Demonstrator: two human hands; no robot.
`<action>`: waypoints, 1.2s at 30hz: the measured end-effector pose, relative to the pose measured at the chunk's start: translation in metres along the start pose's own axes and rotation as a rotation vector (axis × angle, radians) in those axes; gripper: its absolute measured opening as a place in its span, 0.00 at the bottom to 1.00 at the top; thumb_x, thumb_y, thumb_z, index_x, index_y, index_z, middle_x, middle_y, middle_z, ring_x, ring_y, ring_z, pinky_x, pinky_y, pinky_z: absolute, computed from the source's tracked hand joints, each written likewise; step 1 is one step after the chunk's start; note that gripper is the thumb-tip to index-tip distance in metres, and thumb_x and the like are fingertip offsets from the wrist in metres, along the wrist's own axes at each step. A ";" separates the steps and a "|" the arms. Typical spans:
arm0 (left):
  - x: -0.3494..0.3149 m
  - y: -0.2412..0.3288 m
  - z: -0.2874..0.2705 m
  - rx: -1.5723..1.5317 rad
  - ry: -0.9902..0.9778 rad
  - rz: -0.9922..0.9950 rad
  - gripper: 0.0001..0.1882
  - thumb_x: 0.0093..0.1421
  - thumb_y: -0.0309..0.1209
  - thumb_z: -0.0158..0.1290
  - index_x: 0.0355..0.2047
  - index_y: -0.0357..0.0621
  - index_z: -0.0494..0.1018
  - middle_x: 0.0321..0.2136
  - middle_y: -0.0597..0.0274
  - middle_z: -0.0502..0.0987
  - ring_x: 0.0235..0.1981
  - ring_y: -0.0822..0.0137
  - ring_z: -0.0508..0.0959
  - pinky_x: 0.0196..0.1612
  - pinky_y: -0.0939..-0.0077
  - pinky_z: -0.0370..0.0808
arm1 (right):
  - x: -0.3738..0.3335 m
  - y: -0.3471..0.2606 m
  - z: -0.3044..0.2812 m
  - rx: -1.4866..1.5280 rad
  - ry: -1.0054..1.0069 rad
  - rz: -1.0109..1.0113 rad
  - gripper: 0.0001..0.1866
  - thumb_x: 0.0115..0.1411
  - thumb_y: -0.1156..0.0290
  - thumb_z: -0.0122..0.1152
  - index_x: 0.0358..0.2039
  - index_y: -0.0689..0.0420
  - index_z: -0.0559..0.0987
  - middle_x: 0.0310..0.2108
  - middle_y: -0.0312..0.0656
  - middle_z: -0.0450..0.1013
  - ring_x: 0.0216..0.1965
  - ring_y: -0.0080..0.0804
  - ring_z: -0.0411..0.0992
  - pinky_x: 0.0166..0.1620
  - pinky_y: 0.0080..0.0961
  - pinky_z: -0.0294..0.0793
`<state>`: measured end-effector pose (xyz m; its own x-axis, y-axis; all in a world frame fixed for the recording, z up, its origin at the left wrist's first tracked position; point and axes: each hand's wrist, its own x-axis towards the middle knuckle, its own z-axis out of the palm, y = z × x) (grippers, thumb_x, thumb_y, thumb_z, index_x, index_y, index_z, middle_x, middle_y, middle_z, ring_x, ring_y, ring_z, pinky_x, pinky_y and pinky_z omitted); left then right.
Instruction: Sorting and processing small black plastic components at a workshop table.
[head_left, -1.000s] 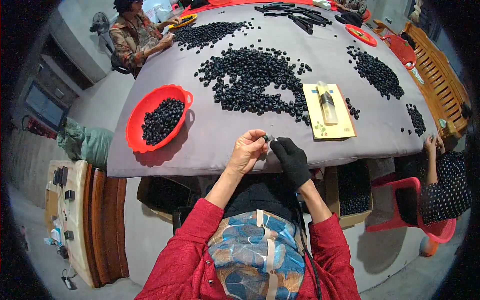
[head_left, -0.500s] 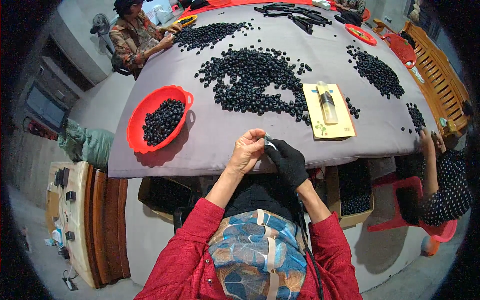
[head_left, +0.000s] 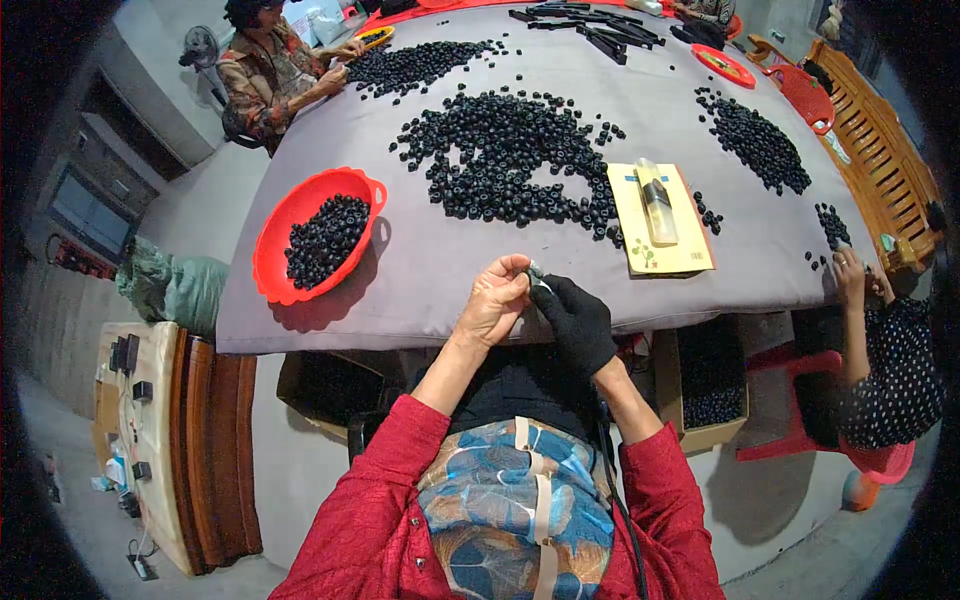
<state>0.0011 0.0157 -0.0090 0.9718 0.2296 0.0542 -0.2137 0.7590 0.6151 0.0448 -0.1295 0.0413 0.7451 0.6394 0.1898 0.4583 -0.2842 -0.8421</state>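
Note:
My bare left hand [head_left: 495, 305] and my right hand [head_left: 575, 322], in a black glove, meet over the near edge of the table. The left thumb and index finger pinch something mostly hidden by the fingertips. Against it, the gloved right fingers close on a small pale piece [head_left: 540, 282], too small to name. Beyond my hands spreads a large heap of small black ring-like pieces [head_left: 510, 160]. A red plastic basin [head_left: 268, 240] to the left holds more of them. To the right, a clear tube-shaped bottle with a dark band [head_left: 657, 215] rests on a yellow booklet [head_left: 695, 255].
The table wears a grey cloth [head_left: 430, 275]. More black heaps lie at the far left [head_left: 420, 66] and right [head_left: 755, 145], with long black strips [head_left: 600, 30] at the back. Co-workers sit at the left and right. Open boxes [head_left: 712, 400] of black pieces stand below the table edge.
My hands stay pressed together in nearly the same place, with only a slight shift of the fingers. The far-left co-worker's hands and the right co-worker's hand have moved a little.

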 end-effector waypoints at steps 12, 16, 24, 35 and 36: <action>-0.001 0.001 0.005 -0.004 0.021 -0.001 0.10 0.53 0.22 0.52 0.37 0.41 0.69 0.28 0.66 0.73 0.28 0.74 0.74 0.35 0.80 0.72 | 0.001 0.000 0.001 0.039 -0.016 -0.002 0.16 0.57 0.59 0.47 0.40 0.54 0.74 0.34 0.45 0.73 0.34 0.39 0.73 0.35 0.28 0.71; 0.000 0.000 0.001 -0.004 0.026 -0.012 0.10 0.53 0.22 0.52 0.37 0.41 0.69 0.28 0.65 0.74 0.28 0.74 0.74 0.35 0.80 0.72 | 0.001 0.000 0.002 0.025 0.003 -0.030 0.15 0.57 0.59 0.48 0.40 0.54 0.73 0.34 0.45 0.73 0.34 0.39 0.73 0.35 0.28 0.71; -0.002 0.003 0.003 -0.014 0.005 -0.020 0.11 0.52 0.22 0.53 0.37 0.41 0.69 0.30 0.64 0.74 0.29 0.74 0.74 0.35 0.80 0.73 | 0.000 0.002 0.001 -0.027 0.012 -0.129 0.14 0.57 0.62 0.48 0.39 0.55 0.73 0.33 0.45 0.73 0.33 0.38 0.73 0.34 0.28 0.71; -0.001 0.001 -0.006 0.023 0.010 0.006 0.13 0.52 0.21 0.52 0.39 0.40 0.68 0.32 0.62 0.74 0.33 0.70 0.75 0.40 0.74 0.72 | 0.002 0.010 0.004 -0.135 0.056 -0.319 0.11 0.56 0.68 0.49 0.39 0.54 0.73 0.36 0.42 0.72 0.34 0.38 0.73 0.33 0.27 0.72; -0.001 0.001 -0.006 0.034 0.010 0.015 0.13 0.52 0.21 0.52 0.40 0.40 0.68 0.32 0.62 0.74 0.33 0.70 0.75 0.40 0.75 0.72 | 0.003 0.010 0.005 -0.141 0.053 -0.297 0.11 0.56 0.66 0.48 0.38 0.54 0.74 0.35 0.43 0.73 0.33 0.38 0.73 0.33 0.28 0.72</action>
<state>-0.0010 0.0199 -0.0128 0.9674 0.2470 0.0564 -0.2249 0.7344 0.6403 0.0489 -0.1266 0.0307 0.5914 0.6722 0.4454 0.7188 -0.1892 -0.6689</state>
